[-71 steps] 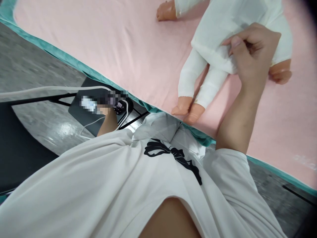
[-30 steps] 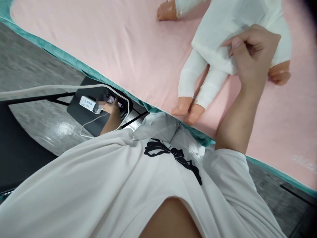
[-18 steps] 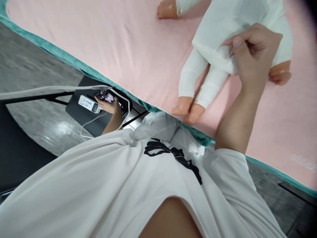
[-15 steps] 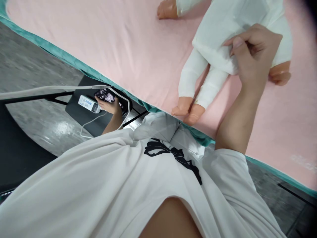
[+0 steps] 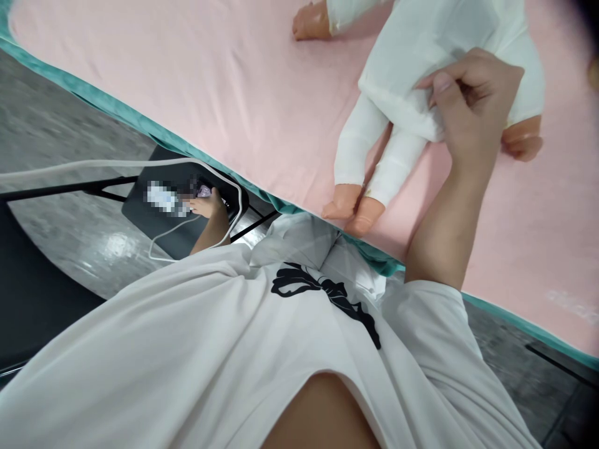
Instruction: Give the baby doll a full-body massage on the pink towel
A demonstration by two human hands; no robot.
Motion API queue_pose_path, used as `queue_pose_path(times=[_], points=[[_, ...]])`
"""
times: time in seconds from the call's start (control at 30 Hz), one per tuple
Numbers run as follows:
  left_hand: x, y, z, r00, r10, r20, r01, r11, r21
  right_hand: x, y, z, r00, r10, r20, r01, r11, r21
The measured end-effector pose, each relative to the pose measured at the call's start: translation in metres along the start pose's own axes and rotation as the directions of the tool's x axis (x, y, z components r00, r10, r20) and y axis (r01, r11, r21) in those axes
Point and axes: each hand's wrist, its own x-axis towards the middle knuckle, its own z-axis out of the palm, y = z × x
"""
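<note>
A baby doll point(image 5: 402, 68) in white clothing lies on a pink cloth at the upper right, its legs toward me. My right hand point(image 5: 477, 93) rests over the doll's lower body. Its fingers are curled and thumb and forefinger pinch close at the white garment; whether they grip a fold is hidden. Low on the left, my left hand point(image 5: 206, 202) reaches over a black chair seat, fingers stretched out, touching or just above a dark phone point(image 5: 203, 189). Beside it lies a white object point(image 5: 161, 196), blurred by pixelation.
The pink cloth point(image 5: 210, 75) has a teal border point(image 5: 93, 96) along the near edge. A pale cable point(image 5: 93, 163) crosses the black chair point(image 5: 140, 215), and a thinner cord loops over the seat. Another dark seat point(image 5: 37, 293) stands at the left on the grey floor.
My left hand has shifted slightly over the phone. My right hand stays curled on the doll. The whole view has moved a little.
</note>
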Motion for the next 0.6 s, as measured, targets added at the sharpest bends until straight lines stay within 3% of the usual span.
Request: queue_pose_path(times=[0.03,0.07,0.1,0.13,0.2,0.3,0.47,0.53,0.6], points=[[0.01,-0.008,0.0,0.951,-0.124,-0.283,0.132,0.991,0.01,0.0,0.0,0.0,1.0,0.001,0.002,-0.001,1.0,-0.004],[0.019,-0.015,0.001,0.856,-0.217,-0.469,0.25,0.968,0.008,0.0,0.0,0.0,1.0,0.004,0.002,-0.004,1.0,-0.002],[0.028,-0.023,0.001,0.788,-0.275,-0.552,0.333,0.943,0.006,0.0,0.0,0.0,1.0,0.007,0.002,-0.007,1.0,0.004],[0.036,-0.029,0.001,0.766,-0.303,-0.567,0.373,0.928,0.007,0.0,0.0,0.0,1.0,0.006,-0.002,-0.006,1.0,0.014],[0.046,-0.039,0.001,0.777,-0.307,-0.55,0.352,0.936,-0.025,0.001,0.001,0.001,1.0,0.001,-0.018,-0.001,0.999,0.033],[0.051,-0.042,0.001,0.844,-0.255,-0.472,0.251,0.965,-0.072,0.002,0.002,0.003,0.999,-0.009,-0.049,0.012,0.999,0.053],[0.039,-0.027,0.003,0.833,-0.258,-0.49,0.348,0.932,0.102,0.002,0.003,0.004,0.999,0.002,-0.041,-0.001,0.999,0.037],[0.031,-0.017,0.006,0.892,-0.13,-0.432,0.224,0.959,0.175,0.002,0.003,0.003,0.999,-0.005,-0.038,0.006,1.0,0.02],[0.021,-0.005,0.008,0.955,0.021,-0.296,0.043,0.977,0.207,0.002,0.003,0.002,1.0,-0.002,-0.021,0.002,1.0,0.006]])
